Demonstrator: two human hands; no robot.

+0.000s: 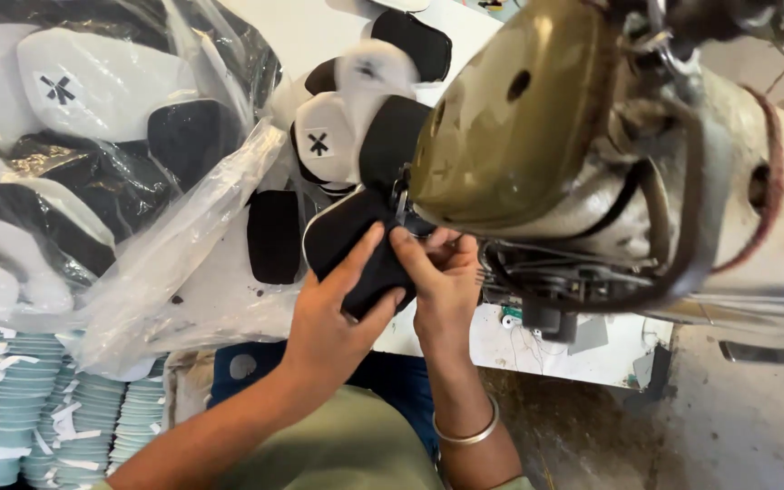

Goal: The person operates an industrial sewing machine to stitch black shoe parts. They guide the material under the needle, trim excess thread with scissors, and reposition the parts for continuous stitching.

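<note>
My left hand grips a black padded fabric piece with a pale edge trim, thumb on top and fingers beneath. My right hand pinches the same piece at its right end, close under the head of an olive and cream sewing machine. The needle area is hidden behind my fingers and the machine head. A metal bangle circles my right wrist.
A heap of white and black padded pieces lies behind the held piece. A clear plastic bag full of similar pieces fills the left. Stacks of pale teal pieces stand at lower left. The white table edge runs below the machine.
</note>
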